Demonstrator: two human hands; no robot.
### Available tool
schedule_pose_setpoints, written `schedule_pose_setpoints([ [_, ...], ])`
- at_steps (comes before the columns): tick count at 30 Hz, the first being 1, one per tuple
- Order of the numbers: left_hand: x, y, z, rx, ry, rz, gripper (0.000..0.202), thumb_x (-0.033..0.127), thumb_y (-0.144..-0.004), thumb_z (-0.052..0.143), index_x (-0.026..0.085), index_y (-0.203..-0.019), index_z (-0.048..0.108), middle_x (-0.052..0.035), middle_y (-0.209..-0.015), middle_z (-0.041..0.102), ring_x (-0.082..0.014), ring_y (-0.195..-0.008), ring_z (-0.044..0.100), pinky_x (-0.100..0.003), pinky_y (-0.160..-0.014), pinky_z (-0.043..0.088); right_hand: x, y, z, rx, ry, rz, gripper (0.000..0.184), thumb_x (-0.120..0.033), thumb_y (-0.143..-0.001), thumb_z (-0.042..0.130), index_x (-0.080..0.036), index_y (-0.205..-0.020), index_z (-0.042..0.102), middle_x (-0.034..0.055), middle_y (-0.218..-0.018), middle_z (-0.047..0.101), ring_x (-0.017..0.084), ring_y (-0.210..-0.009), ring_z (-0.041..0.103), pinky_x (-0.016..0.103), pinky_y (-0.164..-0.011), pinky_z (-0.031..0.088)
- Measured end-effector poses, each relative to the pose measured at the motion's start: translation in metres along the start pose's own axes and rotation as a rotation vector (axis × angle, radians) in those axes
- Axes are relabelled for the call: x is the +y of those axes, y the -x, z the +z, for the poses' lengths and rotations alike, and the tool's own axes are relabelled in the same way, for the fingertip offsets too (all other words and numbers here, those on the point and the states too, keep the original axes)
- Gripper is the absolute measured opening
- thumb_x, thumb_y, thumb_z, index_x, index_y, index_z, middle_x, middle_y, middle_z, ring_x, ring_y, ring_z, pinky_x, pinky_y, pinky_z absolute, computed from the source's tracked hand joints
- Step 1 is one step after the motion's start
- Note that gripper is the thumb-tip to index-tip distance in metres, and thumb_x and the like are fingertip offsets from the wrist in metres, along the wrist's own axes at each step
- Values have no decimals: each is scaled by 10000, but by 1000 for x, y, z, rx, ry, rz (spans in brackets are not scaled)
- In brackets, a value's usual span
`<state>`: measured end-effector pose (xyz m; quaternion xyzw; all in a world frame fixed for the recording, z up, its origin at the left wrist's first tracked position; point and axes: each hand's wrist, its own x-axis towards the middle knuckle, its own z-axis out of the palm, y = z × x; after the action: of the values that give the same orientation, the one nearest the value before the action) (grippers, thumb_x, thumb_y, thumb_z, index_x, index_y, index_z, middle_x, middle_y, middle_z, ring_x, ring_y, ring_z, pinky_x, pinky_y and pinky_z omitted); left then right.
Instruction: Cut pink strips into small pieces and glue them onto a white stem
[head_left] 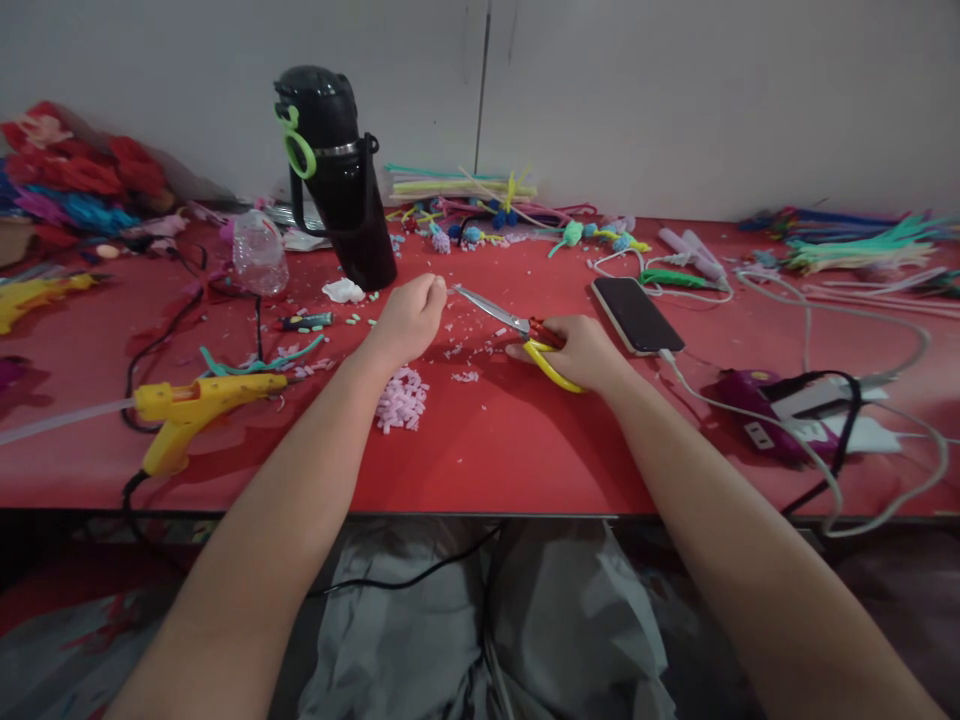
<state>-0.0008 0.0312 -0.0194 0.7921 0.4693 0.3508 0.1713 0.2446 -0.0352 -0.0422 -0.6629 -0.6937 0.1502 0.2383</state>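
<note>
My right hand (581, 352) is closed around the yellow and red handles of a pair of scissors (517, 325), whose blades point left toward my left hand. My left hand (411, 318) is pinched closed at the blade tips, holding something too small to make out. Below the left hand a heap of small pink cut pieces (402, 398) lies on the red table (487, 450). Tiny white and pink scraps are scattered between the hands.
A yellow glue gun (191, 410) lies at the left with its cord. A black flask (337, 170) stands behind my left hand, next to a clear bottle (259, 250). A phone (636, 314) on a cable lies right of the scissors. Pipe cleaners (465, 185) line the back.
</note>
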Motion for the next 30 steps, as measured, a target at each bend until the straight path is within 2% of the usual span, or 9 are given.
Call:
schedule_pose_setpoints([
  [15,-1,0,1,13,-13,21,368,337,-1016,351,219,-668,331,1,-613,436,-147,-590,402,-327,-604,286,1,-3,0,-21,51,20,648,-812,-663,648,-205,-565,443,-9,-564,403,115,-549,329,302,-527,213],
  [30,2,1,-1,23,7,11,368,303,-1005,363,216,-649,331,6,-595,427,-144,-585,405,-335,-597,283,3,-2,2,-25,9,10,626,-787,-656,680,-211,-592,442,-6,-571,408,129,-570,354,307,-543,207],
])
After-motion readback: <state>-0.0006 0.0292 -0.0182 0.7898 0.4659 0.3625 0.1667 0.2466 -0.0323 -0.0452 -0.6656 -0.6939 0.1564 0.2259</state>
